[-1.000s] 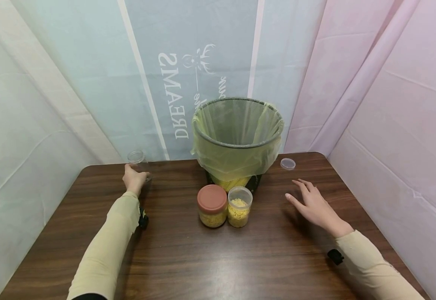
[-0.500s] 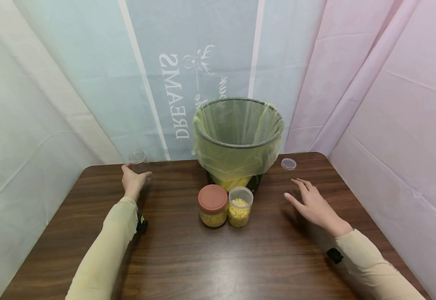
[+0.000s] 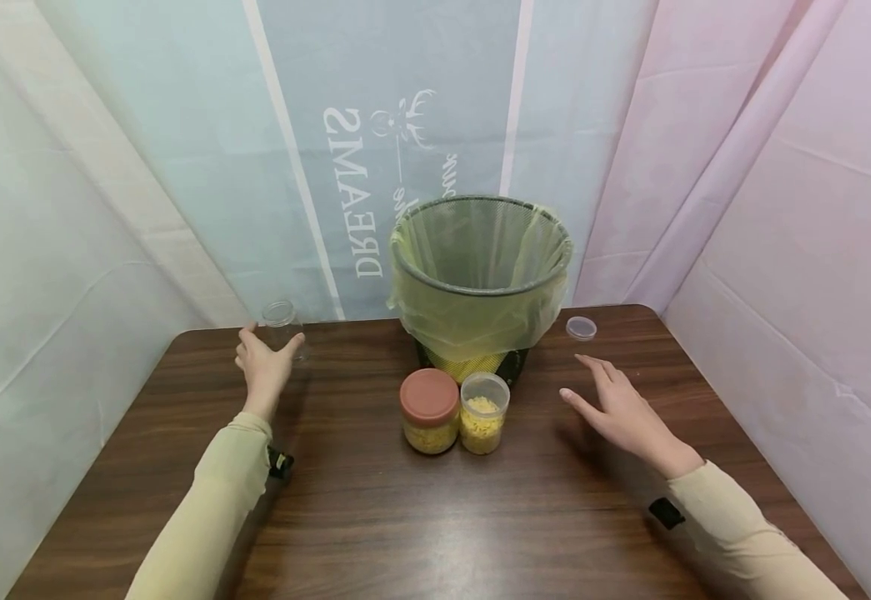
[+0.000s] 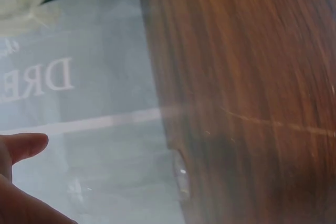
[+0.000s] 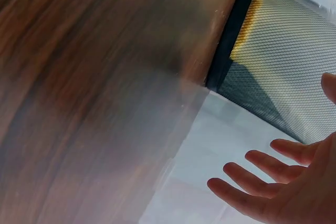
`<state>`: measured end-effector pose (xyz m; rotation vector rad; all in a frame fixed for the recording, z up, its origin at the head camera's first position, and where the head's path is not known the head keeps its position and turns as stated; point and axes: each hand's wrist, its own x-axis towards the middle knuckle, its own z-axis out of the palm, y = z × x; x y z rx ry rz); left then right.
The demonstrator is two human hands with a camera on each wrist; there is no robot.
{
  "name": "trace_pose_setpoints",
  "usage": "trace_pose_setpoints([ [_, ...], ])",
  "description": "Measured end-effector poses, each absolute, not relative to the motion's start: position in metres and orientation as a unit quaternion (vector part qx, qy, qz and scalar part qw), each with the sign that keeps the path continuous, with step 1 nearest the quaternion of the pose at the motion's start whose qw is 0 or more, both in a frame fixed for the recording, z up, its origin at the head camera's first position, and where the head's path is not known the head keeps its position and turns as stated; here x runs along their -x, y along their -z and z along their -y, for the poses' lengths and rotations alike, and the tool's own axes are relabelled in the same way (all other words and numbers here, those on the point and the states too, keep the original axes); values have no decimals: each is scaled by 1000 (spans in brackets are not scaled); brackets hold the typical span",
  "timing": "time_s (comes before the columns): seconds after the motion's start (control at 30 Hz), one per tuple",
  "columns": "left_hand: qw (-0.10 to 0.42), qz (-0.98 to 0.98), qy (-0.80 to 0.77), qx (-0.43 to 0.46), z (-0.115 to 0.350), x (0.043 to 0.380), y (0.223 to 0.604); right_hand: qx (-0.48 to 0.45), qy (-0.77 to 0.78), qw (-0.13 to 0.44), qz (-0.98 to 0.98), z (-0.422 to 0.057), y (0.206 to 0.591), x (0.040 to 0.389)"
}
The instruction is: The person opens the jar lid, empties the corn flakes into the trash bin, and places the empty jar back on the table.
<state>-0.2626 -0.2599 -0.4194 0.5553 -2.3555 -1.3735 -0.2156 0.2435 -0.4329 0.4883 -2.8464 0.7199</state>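
Observation:
At the far left of the table, a clear lidless jar (image 3: pixel 282 321) stands upright. My left hand (image 3: pixel 261 371) is right in front of it, thumb and fingers spread to either side and overlapping the jar in the head view. In the left wrist view the fingertips (image 4: pixel 31 142) show apart from the jar's base (image 4: pixel 181 176). Over the right side of the table hovers my right hand (image 3: pixel 623 412), fingers loosely extended and holding nothing. Beyond it lies a small clear lid (image 3: pixel 581 327).
A mesh bin (image 3: pixel 512 367) with a pale green liner (image 3: pixel 473 321) stands at the back centre. Before it sit a jar with a reddish lid (image 3: pixel 430 397) and an open clear tub (image 3: pixel 482 437) of yellow bits, side by side. Curtains (image 3: pixel 435 50) hang behind the table.
My left hand has loosened from the clear jar and drawn slightly back, its thumb and fingers wider apart. The jar stays standing. My right hand has barely moved.

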Motion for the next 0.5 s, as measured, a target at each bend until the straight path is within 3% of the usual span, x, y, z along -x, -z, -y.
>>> trace_pose_setpoints([
  [0.5, 210, 844, 482, -103, 224, 228, 401, -182, -241, 98, 948, -225, 423, 203],
])
